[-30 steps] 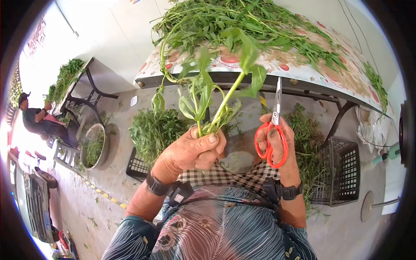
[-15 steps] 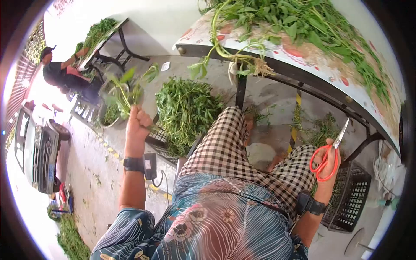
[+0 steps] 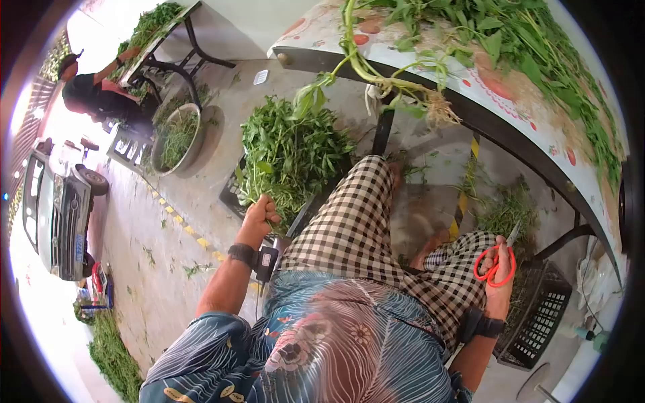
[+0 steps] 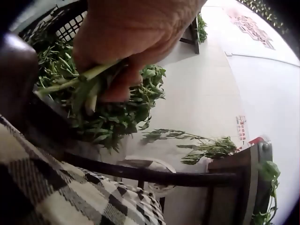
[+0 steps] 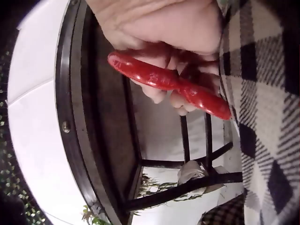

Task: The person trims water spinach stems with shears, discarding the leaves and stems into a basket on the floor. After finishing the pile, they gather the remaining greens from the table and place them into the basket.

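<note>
At left, the left hand is over the near-left edge of the black crate, its fingers curled around short leafy stems. The step in hand looks like setting those stems on the leafy heap; the next move calls for loosening the fingers low over it. Stem ends seem to point down, though shade and the hand hide part of them.

The floor left of the crate gives the left forearm room; the checked trousers crowd the crate's right edge. Further right, a rooted stem hangs over the table's near edge by its left corner and could snag a rising arm. At right, the right hand has its fingers in the loops of red-handled scissors, blades pointing away from the body, near the table's underframe.
</note>
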The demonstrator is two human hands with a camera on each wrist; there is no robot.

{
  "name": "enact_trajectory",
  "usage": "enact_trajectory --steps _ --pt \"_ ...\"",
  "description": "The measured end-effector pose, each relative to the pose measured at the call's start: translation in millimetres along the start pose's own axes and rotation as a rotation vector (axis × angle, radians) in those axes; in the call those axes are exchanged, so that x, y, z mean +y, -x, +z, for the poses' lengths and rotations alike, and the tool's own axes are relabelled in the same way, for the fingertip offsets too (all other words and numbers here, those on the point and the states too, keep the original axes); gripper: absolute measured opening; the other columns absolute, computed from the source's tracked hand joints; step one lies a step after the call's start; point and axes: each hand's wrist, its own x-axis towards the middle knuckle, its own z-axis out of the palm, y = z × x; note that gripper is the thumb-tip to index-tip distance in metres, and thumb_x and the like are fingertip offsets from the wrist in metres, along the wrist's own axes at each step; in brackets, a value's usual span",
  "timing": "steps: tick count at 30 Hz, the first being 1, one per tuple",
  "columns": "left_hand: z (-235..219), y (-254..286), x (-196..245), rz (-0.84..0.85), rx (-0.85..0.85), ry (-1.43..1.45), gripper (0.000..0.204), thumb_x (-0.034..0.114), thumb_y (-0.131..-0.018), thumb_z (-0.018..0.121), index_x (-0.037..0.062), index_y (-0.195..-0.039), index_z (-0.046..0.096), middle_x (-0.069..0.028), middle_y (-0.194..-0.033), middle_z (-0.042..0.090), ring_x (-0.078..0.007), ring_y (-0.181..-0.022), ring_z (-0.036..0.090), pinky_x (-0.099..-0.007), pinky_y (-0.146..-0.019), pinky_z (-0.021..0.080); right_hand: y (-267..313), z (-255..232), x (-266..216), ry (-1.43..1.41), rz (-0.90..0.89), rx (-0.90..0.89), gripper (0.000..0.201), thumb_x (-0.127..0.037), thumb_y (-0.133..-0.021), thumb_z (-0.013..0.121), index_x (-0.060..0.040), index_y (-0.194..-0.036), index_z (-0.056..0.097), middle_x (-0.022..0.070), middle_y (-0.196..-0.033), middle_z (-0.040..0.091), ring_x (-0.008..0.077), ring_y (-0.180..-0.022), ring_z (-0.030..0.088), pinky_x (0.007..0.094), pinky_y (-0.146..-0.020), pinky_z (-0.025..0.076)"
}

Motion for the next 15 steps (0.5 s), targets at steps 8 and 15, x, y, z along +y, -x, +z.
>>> enact_trajectory --steps 8,15 --pt "-50.5 5.0 22.8 0.039 0.247 0.113 0.045 0.055 -0.091 0.038 0.0118 -0.080 0.046 0.0050 -0.054 0.032 -0.0089 -0.041 0.024 -0.0253 -0.040 0.024 -3.7 1.3 0.8 0.044 -0.028 -0.078 0.031 -0.030 -0.093 0.050 -0.0080 -0.115 0.052 -0.0013 -0.073 0.053 0.0047 -0.057 0.045 0.0213 -0.047 0.037" --pt "-106.1 -9.7 43.8 0.397 0.383 0.048 0.034 0.037 -0.094 0.036 0.0055 -0.090 0.048 0.0006 -0.057 0.039 -0.0122 -0.043 0.033 -0.0287 -0.041 0.031 -7.3 10.4 -3.7 0.092 0.011 -0.076 0.032 -0.031 -0.093 0.050 -0.0080 -0.116 0.051 -0.0014 -0.072 0.051 0.0043 -0.058 0.042 0.0204 -0.047 0.035"
